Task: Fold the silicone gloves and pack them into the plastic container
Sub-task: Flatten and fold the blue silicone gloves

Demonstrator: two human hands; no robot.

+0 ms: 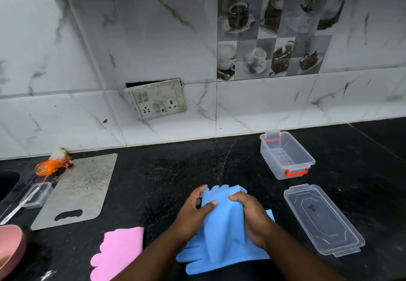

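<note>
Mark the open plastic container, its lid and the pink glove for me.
plastic container (267,162): head view, left side wall.
lid (324,220): head view, flat middle panel.
pink glove (123,247): head view, palm area.

Nothing legible: any print on the clear lid (323,219) is too small to read.

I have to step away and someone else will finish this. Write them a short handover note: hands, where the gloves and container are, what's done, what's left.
Left hand and right hand: both grip the blue glove, pinching up a fold in front of the person. More blue lies flat beneath; one glove or two, I cannot tell.
Pink glove: flat on the counter, left of the blue.
Container: open, far right near the wall, no glove inside. Its lid lies nearer the person.
Done: lid off, blue fold begun.
Left: finish blue, fold pink, pack both.
</note>
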